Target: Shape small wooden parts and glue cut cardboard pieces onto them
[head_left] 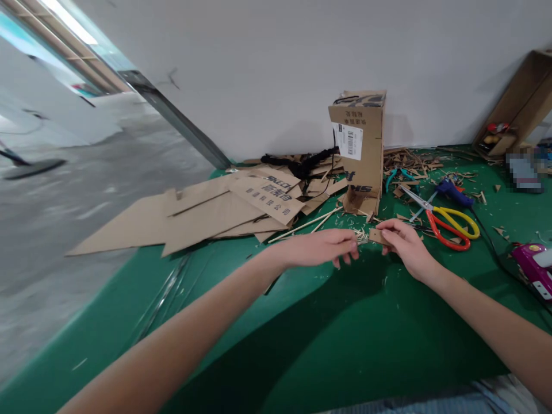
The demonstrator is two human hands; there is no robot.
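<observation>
My right hand pinches a small brown cardboard piece with a dark dot on its face, a little above the table. Just left of it, my left hand has thumb and fingers brought together and pointing toward the piece. Something thin and pale may stick out from those fingertips, too small to name. Pale wood shavings lie behind the hands. An upright cardboard box with a white label stands behind them. Close to my right hand are scissors with one red and one yellow handle loop, blades apart.
Flat cardboard sheets overhang the left edge of the green table, with thin wooden sticks beside them. Teal-handled pliers, a blue corded tool, a purple device and cardboard scraps lie to the right.
</observation>
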